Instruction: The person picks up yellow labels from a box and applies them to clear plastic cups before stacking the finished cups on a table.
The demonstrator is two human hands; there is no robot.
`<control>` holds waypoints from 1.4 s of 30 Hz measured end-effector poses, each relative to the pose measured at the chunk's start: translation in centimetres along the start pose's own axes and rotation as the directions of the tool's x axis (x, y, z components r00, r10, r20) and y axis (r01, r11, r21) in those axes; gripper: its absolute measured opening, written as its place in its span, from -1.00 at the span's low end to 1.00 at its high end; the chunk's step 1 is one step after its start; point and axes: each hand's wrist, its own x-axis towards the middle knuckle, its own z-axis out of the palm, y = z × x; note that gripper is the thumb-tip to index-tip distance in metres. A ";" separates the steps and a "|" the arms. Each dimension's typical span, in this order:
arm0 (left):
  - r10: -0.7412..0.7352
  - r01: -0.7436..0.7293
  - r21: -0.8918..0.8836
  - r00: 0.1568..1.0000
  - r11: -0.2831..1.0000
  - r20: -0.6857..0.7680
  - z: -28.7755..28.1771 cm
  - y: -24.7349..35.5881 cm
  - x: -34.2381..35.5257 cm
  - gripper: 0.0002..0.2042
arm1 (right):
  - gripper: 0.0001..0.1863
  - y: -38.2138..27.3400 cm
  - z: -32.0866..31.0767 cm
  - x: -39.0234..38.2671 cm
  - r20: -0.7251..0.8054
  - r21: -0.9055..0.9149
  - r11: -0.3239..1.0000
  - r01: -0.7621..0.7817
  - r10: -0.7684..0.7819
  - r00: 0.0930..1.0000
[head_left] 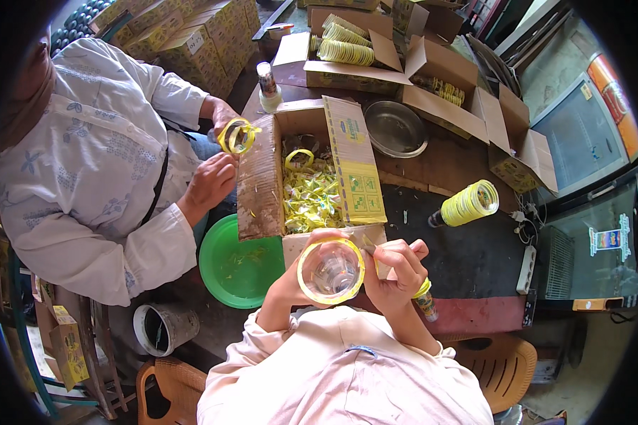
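Note:
My left hand (285,285) is wrapped round a clear, round, cup-like piece with a yellow rim (301,273), held up in front of my chest. At its right side my right hand (398,275) is closed in a pinch close to the rim; what its fingertips hold, if anything, is too small to make out. Just beyond both hands stands an open cardboard box (259,188) full of crumpled yellow-and-white scraps (310,195), with a yellow ring (299,159) lying on them. Beside my right wrist is a bottle-like thing with a yellow band (425,301).
A person (96,163) on the left handles yellow rings (238,136). Nearby stand a green basin (239,273), a metal bowl (395,129), a stack of yellow rings (469,204), a bottle (267,88) and a white bucket (166,329). Open cartons (351,74) line the far side.

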 end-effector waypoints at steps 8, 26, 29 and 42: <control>-0.106 0.057 -0.599 0.993 0.798 -0.046 0.1 1.0 1.0 -0.22 | -0.81 1.3 0.2 0.7 0.011 0.026 0.995 -0.095 0.095 0.995; -0.115 -0.064 -0.602 0.960 0.796 -0.255 -0.8 1.5 0.7 -0.15 | -0.61 3.4 2.4 0.5 0.273 -0.022 0.979 -0.203 0.201 0.941; -0.150 0.030 -0.315 0.920 0.948 -0.363 -1.2 1.3 0.1 -0.10 | -0.60 3.6 2.0 -0.3 0.296 0.000 0.956 -0.293 0.280 0.913; -0.115 0.252 0.593 0.959 0.765 -0.259 -3.0 1.1 -1.0 -0.11 | -0.57 2.5 1.5 1.4 0.432 0.280 0.881 -0.381 0.239 0.870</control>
